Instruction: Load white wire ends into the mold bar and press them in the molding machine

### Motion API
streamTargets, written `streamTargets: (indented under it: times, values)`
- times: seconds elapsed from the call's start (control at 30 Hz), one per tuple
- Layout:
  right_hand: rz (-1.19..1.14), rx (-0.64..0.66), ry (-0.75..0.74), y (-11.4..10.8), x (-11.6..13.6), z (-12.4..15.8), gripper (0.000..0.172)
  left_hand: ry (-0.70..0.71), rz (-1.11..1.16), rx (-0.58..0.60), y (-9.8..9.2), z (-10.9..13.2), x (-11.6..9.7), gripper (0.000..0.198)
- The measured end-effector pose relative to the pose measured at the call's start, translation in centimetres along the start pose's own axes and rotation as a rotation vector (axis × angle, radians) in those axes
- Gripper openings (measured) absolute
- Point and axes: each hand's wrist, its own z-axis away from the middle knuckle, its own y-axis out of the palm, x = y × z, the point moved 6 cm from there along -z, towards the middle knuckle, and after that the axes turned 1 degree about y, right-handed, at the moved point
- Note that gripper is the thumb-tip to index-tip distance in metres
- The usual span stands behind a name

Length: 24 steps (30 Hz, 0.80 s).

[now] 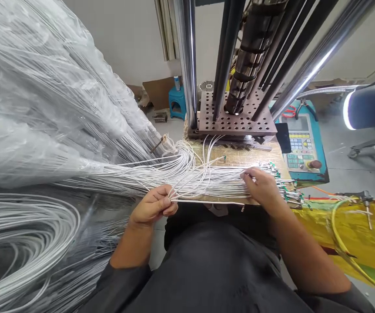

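My left hand [156, 202] is closed in a pinch on thin white cables at the near edge of the workbench. One white cable [207, 202] runs right from those fingers and ends in a small metal tip. My right hand [263, 190] is over the cable bundle [194, 184], thumb and fingertips pressed together. Whatever lies between them is too small to make out. Beyond that hand, the bundle ends in green and metal tips [274, 169]. Several loose cables loop up across the bundle towards the machine.
Behind the bundle stands a machine with a perforated metal plate [239, 126] and steel columns. A teal control panel [305, 143] and a lamp [366, 104] are at right. Plastic-wrapped cables [44, 87] fill the left, above a cable coil [44, 234]. Yellow sheeting [363, 243] lies lower right.
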Motion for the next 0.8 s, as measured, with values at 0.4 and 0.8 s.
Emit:
streamTargets:
  times: [0.4, 0.8]
  values:
    - [0.097, 0.401, -0.037, -2.6, -0.8, -2.0, 0.025, -0.108, -0.020, 0.076, 0.3, -2.9, 1.5, 0.021]
    - [0.460, -0.128, -0.144, -9.7, -7.6, 7.5, 0.005, -0.368, -0.296, 0.165, 2.5, -3.8, 4.9, 0.027]
